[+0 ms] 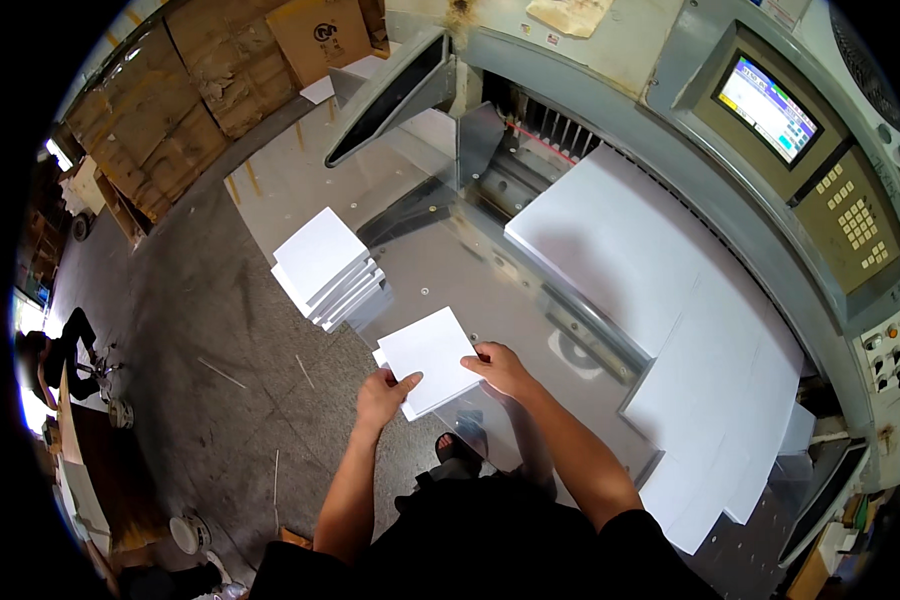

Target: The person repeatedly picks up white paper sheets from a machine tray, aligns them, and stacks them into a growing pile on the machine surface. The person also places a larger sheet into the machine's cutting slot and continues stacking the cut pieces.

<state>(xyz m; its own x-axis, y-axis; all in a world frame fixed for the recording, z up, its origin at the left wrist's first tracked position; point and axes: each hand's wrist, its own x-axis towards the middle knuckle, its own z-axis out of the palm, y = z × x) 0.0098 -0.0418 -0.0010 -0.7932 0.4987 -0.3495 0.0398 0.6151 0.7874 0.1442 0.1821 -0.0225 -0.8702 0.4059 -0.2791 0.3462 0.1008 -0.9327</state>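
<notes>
Between my two hands is a small stack of white paper (429, 358), roughly square, at the front edge of a shiny metal machine table (425, 255). My left hand (382, 397) grips its left lower corner, thumb on top. At the right side my right hand (500, 368) pinches the edge, also with the thumb above. The sheets underneath stick out a little at the left. Beyond my left hand stands a taller pile of white paper (322, 258) in slightly offset layers, on the table's left corner.
Large white paper stacks (660, 270) cover the table's right side beside the cutting machine's opening (535, 140). A control panel with a lit screen (770, 108) and keypad is at upper right. Cardboard (145, 130) leans at the back left. Another person (65, 350) sits far left; a bucket (190, 533) stands on the floor.
</notes>
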